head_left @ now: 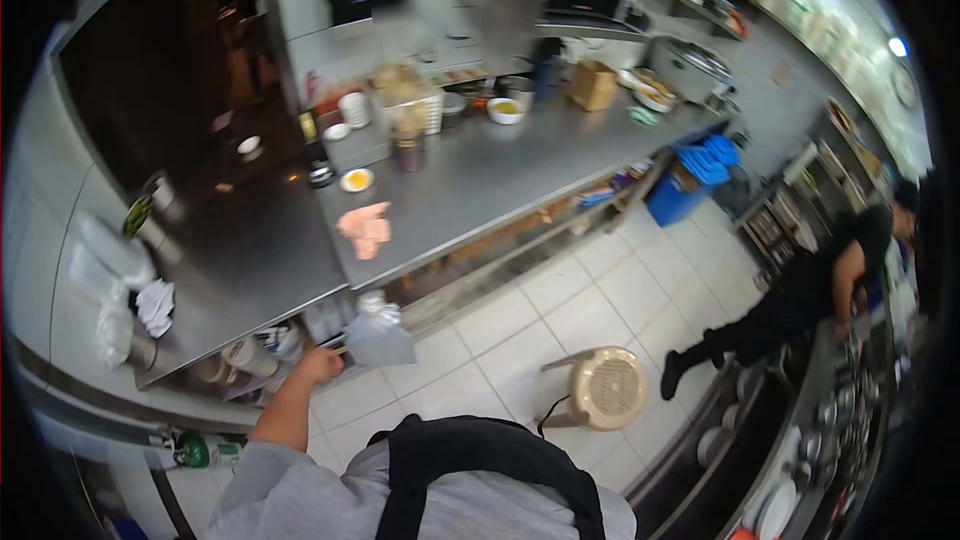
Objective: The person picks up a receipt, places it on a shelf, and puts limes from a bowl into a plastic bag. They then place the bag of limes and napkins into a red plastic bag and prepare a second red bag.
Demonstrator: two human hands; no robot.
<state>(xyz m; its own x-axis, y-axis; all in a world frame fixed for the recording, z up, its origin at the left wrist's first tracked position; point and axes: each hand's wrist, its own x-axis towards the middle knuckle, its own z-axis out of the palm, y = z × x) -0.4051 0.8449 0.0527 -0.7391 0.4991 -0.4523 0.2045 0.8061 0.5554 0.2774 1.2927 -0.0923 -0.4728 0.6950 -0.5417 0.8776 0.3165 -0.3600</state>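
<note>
My left hand (320, 365) reaches forward beside the lower shelf under the steel counter, its fingers closed in a fist. From the fist a short handle seems to run to a broad, pale grey, blade-like piece (382, 342); blur hides its exact kind. Above it on the counter (450, 202) lies a crumpled pink cloth (366, 230), near the front edge. A small white bowl with yellow contents (357, 180) sits just behind the cloth. My right hand is out of view.
A beige plastic stool (608, 387) stands on the tiled floor to the right. Beyond it, a person in dark clothes (815, 270) leans at another counter. A blue bin (685, 185) stands by the far counter end. A green cylinder (195, 448) is at lower left.
</note>
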